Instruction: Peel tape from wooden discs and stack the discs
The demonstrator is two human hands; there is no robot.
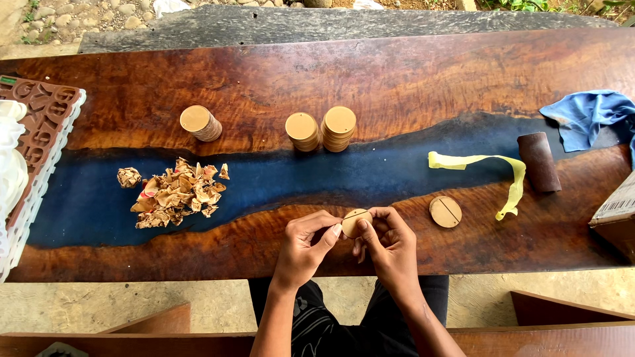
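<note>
Bright, even daylight — soft, with barely any shadows. Faint sheen on the glossy table (410, 79). Sharp throughout; slight wide-angle bowing at the edges.
</note>
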